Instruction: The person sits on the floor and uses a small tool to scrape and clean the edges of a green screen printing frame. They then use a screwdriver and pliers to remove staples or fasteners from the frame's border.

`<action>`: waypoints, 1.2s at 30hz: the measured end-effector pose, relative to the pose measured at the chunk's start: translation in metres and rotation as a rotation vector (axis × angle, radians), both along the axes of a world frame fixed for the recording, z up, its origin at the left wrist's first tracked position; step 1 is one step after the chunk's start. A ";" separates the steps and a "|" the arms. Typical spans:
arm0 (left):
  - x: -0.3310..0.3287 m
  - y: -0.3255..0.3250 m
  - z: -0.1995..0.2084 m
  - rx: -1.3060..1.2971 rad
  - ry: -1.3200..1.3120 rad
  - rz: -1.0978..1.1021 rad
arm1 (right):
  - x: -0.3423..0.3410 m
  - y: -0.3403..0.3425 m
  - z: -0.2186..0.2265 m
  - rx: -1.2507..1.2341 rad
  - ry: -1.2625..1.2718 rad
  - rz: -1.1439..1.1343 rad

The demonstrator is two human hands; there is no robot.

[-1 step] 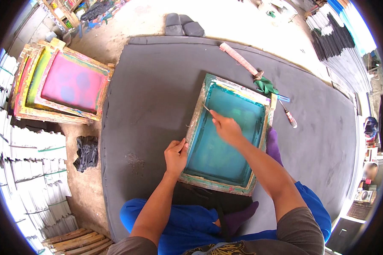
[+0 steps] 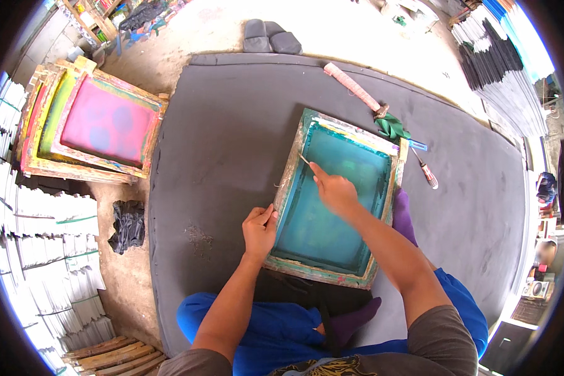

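Note:
A screen-printing frame with a worn, paint-stained wooden rim and teal mesh lies tilted in front of my crossed legs. My left hand grips the left side of the rim, thumb on top and fingers curled at the outer edge. Over the mesh, my right hand is closed around a thin tool. Its narrow end meets the inner edge of the rim's upper left side. My fingers hide the rest of the tool, so its exact kind does not show.
On the dark padded mat lie a pink-wrapped handle, green cloth and a screwdriver, all beyond the frame's right corner. Colourful screen frames are stacked at left, above bundled white sheets. Dark slippers sit beyond the mat.

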State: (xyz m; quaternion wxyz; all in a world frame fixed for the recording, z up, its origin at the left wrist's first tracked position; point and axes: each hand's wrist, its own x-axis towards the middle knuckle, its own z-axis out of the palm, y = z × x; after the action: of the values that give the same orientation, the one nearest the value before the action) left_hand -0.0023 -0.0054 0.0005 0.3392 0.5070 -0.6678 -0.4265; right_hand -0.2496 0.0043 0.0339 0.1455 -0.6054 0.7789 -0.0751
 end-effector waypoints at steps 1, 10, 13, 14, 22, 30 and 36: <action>-0.001 0.001 0.001 -0.015 -0.006 -0.006 | -0.003 0.002 -0.016 -0.172 -0.149 0.006; 0.006 -0.002 0.001 -0.052 -0.016 0.012 | -0.003 -0.011 -0.003 0.026 -1.100 -0.415; -0.001 -0.004 -0.003 -0.008 -0.027 -0.021 | -0.014 -0.001 -0.061 -0.296 -0.620 -0.133; 0.003 -0.004 -0.003 0.018 -0.038 -0.013 | -0.006 -0.004 -0.045 -0.134 -0.774 -0.232; -0.009 -0.002 0.024 -0.251 -0.635 -0.150 | 0.004 -0.003 0.042 0.271 -1.386 -0.665; 0.000 0.044 0.049 -0.081 -0.802 -0.235 | 0.017 0.040 0.033 0.040 -0.794 -0.371; 0.021 0.060 0.061 0.081 -0.884 -0.322 | 0.043 0.065 0.040 0.015 -0.563 -0.172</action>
State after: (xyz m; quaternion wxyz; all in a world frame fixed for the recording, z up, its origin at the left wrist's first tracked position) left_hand 0.0187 0.0546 0.0616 -0.0682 0.5426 -0.8013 -0.2426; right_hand -0.2065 0.0693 0.0737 0.3535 -0.4913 0.7570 -0.2462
